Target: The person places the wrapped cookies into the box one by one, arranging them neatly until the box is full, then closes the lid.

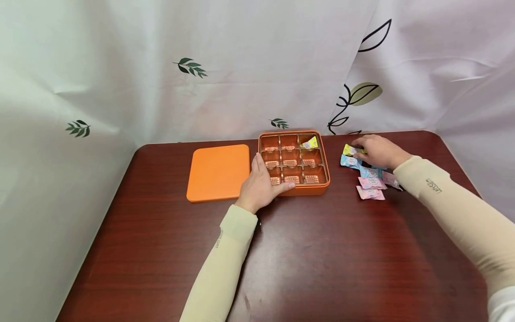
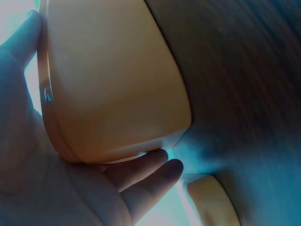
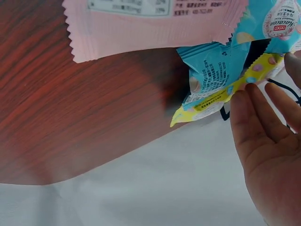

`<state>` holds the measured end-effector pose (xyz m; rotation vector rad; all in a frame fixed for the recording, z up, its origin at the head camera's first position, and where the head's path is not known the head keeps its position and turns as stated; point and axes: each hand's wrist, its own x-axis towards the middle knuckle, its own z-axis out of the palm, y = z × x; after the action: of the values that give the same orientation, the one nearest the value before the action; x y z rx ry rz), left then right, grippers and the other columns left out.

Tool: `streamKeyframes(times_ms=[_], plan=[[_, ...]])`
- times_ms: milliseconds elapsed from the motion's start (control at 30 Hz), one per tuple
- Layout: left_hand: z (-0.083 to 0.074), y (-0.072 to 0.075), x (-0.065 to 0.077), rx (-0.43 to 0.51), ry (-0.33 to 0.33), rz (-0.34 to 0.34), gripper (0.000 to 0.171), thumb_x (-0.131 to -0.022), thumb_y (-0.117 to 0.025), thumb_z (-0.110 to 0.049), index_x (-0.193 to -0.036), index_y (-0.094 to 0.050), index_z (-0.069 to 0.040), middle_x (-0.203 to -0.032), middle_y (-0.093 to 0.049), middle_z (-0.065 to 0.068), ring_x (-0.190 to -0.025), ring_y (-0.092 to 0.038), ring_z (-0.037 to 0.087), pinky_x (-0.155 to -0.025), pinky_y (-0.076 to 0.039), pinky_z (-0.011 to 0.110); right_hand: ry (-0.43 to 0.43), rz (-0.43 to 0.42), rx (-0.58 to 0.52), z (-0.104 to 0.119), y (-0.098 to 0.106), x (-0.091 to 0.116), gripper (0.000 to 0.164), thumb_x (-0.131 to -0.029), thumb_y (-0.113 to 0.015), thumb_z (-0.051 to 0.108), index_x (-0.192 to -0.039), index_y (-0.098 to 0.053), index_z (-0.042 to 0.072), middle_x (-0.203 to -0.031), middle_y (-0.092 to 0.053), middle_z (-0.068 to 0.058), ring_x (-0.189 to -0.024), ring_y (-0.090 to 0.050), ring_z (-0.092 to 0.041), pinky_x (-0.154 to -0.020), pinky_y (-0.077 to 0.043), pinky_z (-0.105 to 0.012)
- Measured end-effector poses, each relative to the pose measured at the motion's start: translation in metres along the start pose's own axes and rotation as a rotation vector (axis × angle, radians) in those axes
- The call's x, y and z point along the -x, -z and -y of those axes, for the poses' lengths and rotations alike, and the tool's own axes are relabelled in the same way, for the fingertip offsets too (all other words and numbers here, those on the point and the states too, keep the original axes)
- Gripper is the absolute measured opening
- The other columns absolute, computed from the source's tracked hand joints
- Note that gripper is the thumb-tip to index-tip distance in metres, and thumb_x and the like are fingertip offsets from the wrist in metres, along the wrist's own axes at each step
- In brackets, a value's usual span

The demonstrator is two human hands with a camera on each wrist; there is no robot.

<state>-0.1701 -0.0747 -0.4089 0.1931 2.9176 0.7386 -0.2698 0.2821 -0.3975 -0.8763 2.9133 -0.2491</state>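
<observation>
The orange box (image 1: 297, 191) is being steadied on the table (image 1: 314, 250) by the left hand (image 1: 257, 185), whose extended fingers are being laid along its left side while the thumb is being rested on its front edge; the hand is not being clenched, and the near corner is probably being cradled so that sliding is being prevented. The nine compartments are being exposed, as the orange lid (image 1: 219, 173) is lying flat just beside the box on the left, presumably out of the way. One yellow packet (image 1: 309, 143) is being contained by the far right compartment, seemingly aslant. To the right of the box, a cluster is being formed within easy reach: pink packets (image 1: 370, 194) are lying nearest the person, blue packets (image 1: 351, 161) beyond them. Another yellow packet (image 1: 349, 150), farthest away, is being touched by the fingertips of the right hand (image 1: 380, 151); whether it is being pinched cannot be told, the thumb being partly cut off in the right wrist view.
</observation>
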Motion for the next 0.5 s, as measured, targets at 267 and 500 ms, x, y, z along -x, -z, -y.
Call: streamKeyframes(times_ms=[267, 500], plan=[[0.0009, -0.0015, -0.0012, -0.043, -0.019, -0.006, 0.133, -0.08, -0.064, -0.076, -0.157, 0.004, 0.008, -0.165, -0.006, 0.026, -0.134, -0.048, 0.035, -0.075, -0.058, 0.041, 0.037, 0.007, -0.002, 0.0003, -0.005, -0.002, 0.034, -0.086, -0.071, 0.002, -0.115, -0.064, -0.015, -0.105, -0.066, -0.026, -0.103, -0.061, -0.044, -0.093, -0.046, -0.057], [0.0016, -0.0017, -0.0013, -0.04, -0.021, -0.008, 0.133, -0.08, -0.065, -0.076, -0.157, 0.004, 0.008, -0.165, -0.006, 0.026, -0.131, -0.051, 0.036, -0.073, -0.058, 0.041, 0.041, 0.001, 0.002, 0.001, -0.0065, -0.0029, 0.033, -0.085, -0.072, -0.002, -0.114, -0.065, -0.014, -0.1, -0.065, -0.023, -0.097, -0.061, -0.041, -0.088, -0.047, -0.056]])
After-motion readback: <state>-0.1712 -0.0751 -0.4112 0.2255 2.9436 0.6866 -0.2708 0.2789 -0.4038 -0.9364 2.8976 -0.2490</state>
